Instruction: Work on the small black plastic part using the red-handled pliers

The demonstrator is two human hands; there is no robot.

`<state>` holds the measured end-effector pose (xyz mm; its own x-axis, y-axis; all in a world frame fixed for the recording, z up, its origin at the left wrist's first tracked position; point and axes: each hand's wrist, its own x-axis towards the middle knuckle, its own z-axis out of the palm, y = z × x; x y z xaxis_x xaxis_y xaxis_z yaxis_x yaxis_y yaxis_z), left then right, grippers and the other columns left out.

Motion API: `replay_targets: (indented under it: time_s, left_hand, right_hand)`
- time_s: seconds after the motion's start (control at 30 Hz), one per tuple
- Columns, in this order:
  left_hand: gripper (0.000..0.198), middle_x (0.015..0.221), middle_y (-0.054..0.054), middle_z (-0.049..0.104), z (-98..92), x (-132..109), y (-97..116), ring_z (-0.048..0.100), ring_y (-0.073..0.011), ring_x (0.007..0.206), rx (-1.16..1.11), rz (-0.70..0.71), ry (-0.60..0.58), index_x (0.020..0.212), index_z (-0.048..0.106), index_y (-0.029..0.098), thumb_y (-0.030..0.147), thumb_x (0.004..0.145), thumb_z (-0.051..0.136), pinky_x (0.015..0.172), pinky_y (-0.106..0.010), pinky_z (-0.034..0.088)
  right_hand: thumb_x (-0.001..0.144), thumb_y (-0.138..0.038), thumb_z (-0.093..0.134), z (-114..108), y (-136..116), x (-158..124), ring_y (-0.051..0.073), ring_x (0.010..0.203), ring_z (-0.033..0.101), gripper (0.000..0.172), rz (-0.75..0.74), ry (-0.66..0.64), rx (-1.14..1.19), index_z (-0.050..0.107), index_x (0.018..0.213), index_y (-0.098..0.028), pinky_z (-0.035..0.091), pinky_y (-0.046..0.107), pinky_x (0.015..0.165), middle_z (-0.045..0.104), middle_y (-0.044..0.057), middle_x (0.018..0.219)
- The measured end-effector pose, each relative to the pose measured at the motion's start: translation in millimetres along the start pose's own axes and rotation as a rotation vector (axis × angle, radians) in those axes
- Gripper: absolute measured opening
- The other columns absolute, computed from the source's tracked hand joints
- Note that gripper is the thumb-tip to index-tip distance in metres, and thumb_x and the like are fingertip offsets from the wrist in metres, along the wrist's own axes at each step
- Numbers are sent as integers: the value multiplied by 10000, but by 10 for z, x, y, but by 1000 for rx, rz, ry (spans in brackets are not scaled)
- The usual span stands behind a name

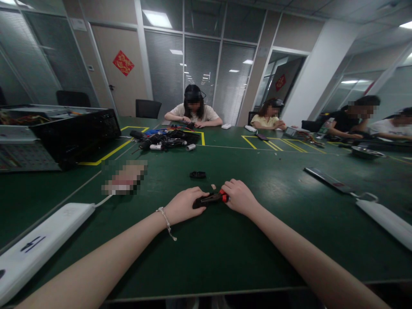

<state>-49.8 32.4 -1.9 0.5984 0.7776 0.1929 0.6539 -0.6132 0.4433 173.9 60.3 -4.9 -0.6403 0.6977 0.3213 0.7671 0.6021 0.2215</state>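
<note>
A: Starting at our left, what do we have?

B: The black computer case (90,133) sits on the tabletop (225,266), with a white block (51,244) nearer us. We judge both are kept to that side so our forearms have room.

A: And our left hand (185,205)?

B: We seem to use it to steady the dark part (200,202) low over the tabletop, near the middle. Thumb and fingers are closed on it, with its right end by the pliers' nose.

A: Just beyond lie a small black piece (197,174) and a pale scrap (213,186), both within our reach.

B: Next come the pliers (216,197), nose pointing left, presumably so we can bring them to the part. Whether the nose grips it, we cannot tell.

A: Our right hand (240,195)?

B: Curled around the red handles, apparently for leverage; our fingers are wrapped tight, not spread.

A: Farther right, a flat dark device (328,180) lies well apart from our hands.
</note>
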Motion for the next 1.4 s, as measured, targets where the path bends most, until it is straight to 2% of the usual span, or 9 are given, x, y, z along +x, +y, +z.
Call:
replay_targets:
  time_s: [0.43,0.63,0.83,1.4]
  left_hand:
    - [391,997,-19,526,1,4,8,524,-176,857,12,-1,8,1144,486,242,326,765,535,748,-292,421]
    - [387,994,-13,527,4,0,6,533,-168,826,13,-8,6,1137,488,246,333,763,536,711,-282,430]
    - [384,1005,-19,529,15,4,-8,532,-171,855,7,0,14,1138,491,241,326,766,535,757,-289,426]
    - [389,986,-14,528,6,9,5,528,-170,837,7,1,7,1144,482,243,315,766,537,725,-281,427]
  right_hand:
    - [716,-195,484,2,-12,12,170,755,432,101,13,-17,-2,552,782,-159,293,274,661,560,55,807]
    - [708,-190,489,-3,-7,5,166,754,431,105,16,-19,5,549,787,-157,291,270,657,560,55,816]
    - [704,-197,502,10,-10,22,163,756,431,110,13,-19,7,550,795,-158,295,267,660,560,50,815]
    - [696,-183,496,3,-8,17,182,777,436,128,8,-22,-1,556,805,-151,297,280,672,560,67,830]
